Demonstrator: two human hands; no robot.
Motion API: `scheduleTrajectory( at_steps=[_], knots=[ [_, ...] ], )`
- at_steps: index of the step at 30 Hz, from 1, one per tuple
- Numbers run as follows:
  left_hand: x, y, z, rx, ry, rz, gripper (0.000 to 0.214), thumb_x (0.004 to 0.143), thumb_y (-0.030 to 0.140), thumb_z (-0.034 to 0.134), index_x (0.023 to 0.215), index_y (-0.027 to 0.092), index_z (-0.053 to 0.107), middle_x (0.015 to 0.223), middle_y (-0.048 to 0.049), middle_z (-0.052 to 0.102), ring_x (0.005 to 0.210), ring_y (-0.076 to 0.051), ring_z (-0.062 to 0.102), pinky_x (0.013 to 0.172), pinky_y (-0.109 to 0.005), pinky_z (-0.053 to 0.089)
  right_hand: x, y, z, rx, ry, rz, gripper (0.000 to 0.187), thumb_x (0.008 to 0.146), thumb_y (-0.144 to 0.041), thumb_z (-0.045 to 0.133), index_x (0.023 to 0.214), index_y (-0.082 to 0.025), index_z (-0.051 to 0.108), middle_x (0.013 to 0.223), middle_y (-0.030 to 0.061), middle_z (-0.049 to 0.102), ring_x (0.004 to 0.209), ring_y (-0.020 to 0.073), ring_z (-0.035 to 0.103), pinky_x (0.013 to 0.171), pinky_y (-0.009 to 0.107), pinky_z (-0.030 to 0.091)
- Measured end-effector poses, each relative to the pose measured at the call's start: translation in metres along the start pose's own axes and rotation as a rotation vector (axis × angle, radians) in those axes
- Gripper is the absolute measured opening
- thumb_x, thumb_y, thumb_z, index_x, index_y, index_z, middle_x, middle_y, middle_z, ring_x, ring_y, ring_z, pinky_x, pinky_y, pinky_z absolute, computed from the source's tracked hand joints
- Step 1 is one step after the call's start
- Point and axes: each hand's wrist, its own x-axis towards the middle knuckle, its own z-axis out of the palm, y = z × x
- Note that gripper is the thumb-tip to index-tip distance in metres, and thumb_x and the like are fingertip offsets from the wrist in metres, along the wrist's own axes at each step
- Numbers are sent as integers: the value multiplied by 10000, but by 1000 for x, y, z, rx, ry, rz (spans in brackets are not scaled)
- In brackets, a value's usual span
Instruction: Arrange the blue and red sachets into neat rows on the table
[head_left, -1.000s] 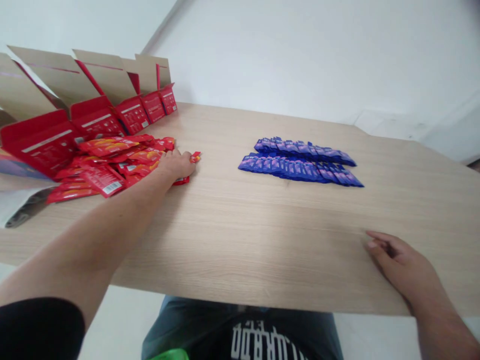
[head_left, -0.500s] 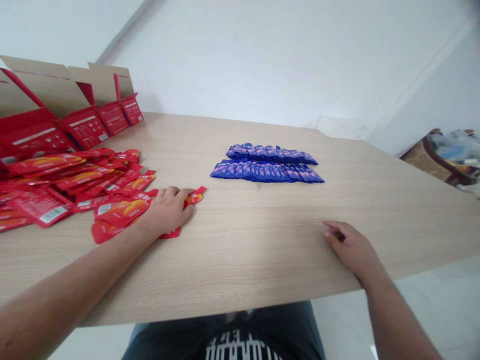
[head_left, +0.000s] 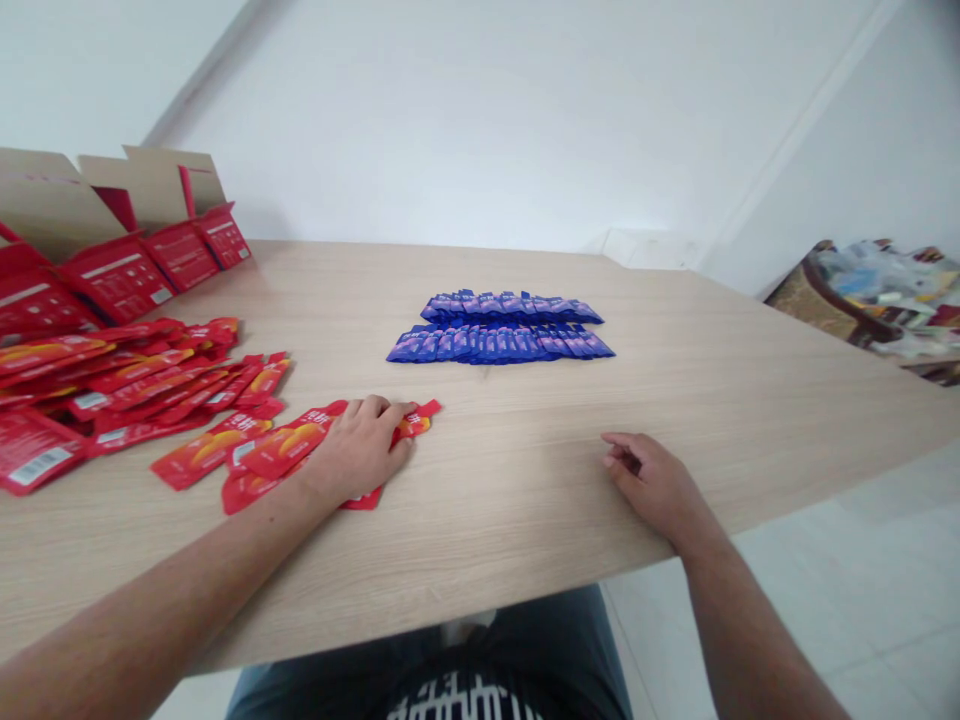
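Note:
My left hand (head_left: 367, 445) lies over several red pouches (head_left: 300, 440) with yellow-orange fruit pictures, its fingers curled down onto them. One corner of a pouch sticks out past the fingertips; the palm hides the middle of the bunch. Close by on the left is a single red pouch (head_left: 206, 450), beside a larger heap of the same pouches (head_left: 142, 380). My right hand (head_left: 652, 480) rests on the table near its front edge, loosely bent, thumb and forefinger apart, holding nothing. Two overlapping rows of blue-purple sachets (head_left: 502, 343) lie ahead, between the hands.
Opened red cartons (head_left: 120, 285) with raised brown flaps stand in a row at the back left. The wooden table (head_left: 510, 520) meets a white wall behind. Off to the right, a chair (head_left: 817, 290) bears plastic bags (head_left: 892, 285).
My left hand has slid right across the table, dragging the bunch of red pouches away from the heap. A single pouch now lies between them. The view has turned slightly right.

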Motion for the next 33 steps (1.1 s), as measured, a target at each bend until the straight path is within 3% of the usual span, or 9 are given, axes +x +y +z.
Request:
scheduleTrajectory(
  at_steps=[19, 25, 29, 33],
  knots=[
    [-2, 1, -4, -75, -29, -33, 546, 1034, 532, 548, 1445, 197, 680, 1381, -190, 658, 1303, -379, 637, 1173, -573, 496, -3, 8, 3, -6, -15, 6, 422, 1028, -484, 582, 1287, -205, 765, 1104, 90, 753, 957, 275, 734, 879, 445, 615],
    [0, 3, -20, -133, -83, -52, 595, 1051, 590, 516, 1465, 184, 648, 1463, -191, 640, 1383, -376, 608, 1204, -569, 485, -4, 6, 2, 3, -13, 19, 420, 1020, -476, 584, 1283, -203, 764, 1098, 95, 753, 956, 280, 733, 886, 457, 617],
    [-18, 2, -42, -153, -18, -35, 564, 1063, 583, 528, 1478, 212, 619, 1519, -160, 619, 1425, -354, 589, 1242, -562, 460, -4, 6, 2, 9, -16, 25, 438, 1022, -480, 584, 1298, -189, 760, 1097, 94, 748, 942, 274, 726, 887, 460, 614],
    [-54, 0, -53, -182, 90, -19, 501, 1060, 557, 553, 1419, 220, 646, 1486, -149, 651, 1396, -347, 618, 1209, -539, 502, -5, 5, 0, 25, -13, 32, 431, 1020, -485, 596, 1295, -198, 765, 1086, 88, 745, 929, 274, 720, 877, 464, 608]
  ],
)
